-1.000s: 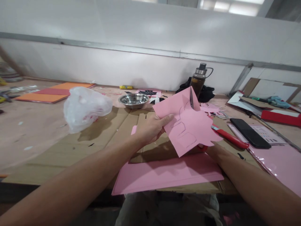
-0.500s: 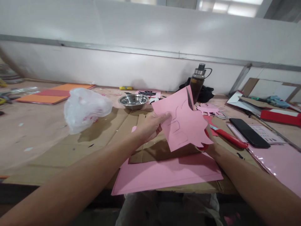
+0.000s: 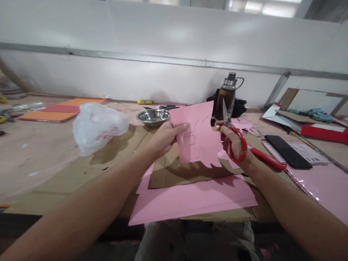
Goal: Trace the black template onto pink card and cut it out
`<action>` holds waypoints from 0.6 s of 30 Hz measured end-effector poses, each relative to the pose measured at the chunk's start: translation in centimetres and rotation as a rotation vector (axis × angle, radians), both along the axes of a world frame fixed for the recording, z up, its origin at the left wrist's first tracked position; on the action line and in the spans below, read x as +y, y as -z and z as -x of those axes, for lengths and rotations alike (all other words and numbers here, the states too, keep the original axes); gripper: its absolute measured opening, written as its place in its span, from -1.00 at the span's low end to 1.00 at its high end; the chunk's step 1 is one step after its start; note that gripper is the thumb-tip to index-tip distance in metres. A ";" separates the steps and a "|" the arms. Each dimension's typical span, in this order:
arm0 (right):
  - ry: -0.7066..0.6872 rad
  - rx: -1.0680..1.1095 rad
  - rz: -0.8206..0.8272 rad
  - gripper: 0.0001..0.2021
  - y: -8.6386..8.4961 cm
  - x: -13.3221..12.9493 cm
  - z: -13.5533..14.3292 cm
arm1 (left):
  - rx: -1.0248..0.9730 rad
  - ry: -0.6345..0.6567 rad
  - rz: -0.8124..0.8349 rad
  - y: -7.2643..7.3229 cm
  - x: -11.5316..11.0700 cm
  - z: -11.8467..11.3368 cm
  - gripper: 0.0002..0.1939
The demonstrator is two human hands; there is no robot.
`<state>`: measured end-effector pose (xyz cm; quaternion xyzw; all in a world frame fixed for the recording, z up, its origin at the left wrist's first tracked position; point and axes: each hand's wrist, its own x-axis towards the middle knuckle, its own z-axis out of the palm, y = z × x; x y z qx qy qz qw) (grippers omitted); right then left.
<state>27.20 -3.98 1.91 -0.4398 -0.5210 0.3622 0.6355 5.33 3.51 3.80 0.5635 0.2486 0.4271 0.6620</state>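
My left hand (image 3: pixel 165 139) grips the left edge of a pink sheet of paper (image 3: pixel 199 134), thumb on top. Pencil lines run across the sheet, and its right and lower edges are cut into a jagged outline. In my right hand (image 3: pixel 230 137) is a pair of scissors (image 3: pixel 238 146) with red handles, the blades pointing up and apart from the sheet. A cut-off pink piece (image 3: pixel 227 159) shows below the right hand. More pink sheets (image 3: pixel 190 203) lie on brown cardboard (image 3: pixel 65 185) in front of me.
A white plastic bag (image 3: pixel 98 125) and a metal bowl (image 3: pixel 153 116) stand left of the sheet. Behind are a dark bottle (image 3: pixel 225 96) and a yellow tube (image 3: pixel 144 102). To the right lie a red-handled cutter (image 3: pixel 268 158) and a black phone (image 3: pixel 288 151).
The scissors have come away from the sheet and their blades now point up. The sheet has shifted left and turned more upright. A cut-off pink piece has appeared below the right hand.
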 end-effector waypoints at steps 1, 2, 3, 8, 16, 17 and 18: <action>-0.018 0.075 0.021 -0.64 -0.4 0.0 0.0 | 0.044 0.012 -0.035 -0.1 0.2 0.2 -0.79; -0.038 0.140 0.033 -0.63 -0.8 0.0 0.0 | 0.108 0.034 -0.073 -0.2 0.2 0.4 -0.78; -0.061 0.183 0.042 -0.63 -1.2 -0.1 0.0 | 0.185 0.055 -0.115 -0.4 0.2 0.6 -0.77; -0.147 0.107 0.051 -0.68 -1.8 -0.7 0.1 | 0.574 0.128 -0.336 -1.3 -0.5 0.6 -0.68; 0.047 -0.010 0.033 -0.63 -1.5 -0.7 -0.7 | 0.595 0.235 -0.263 -1.3 -0.7 0.0 -0.62; 0.065 -0.001 0.023 -0.62 -1.5 -0.6 -0.9 | 0.563 0.255 -0.223 -1.0 -0.7 0.0 -0.59; 0.083 0.001 0.005 -0.62 -1.4 -0.4 -1.1 | 0.522 0.263 -0.180 -0.8 -0.6 0.0 -0.57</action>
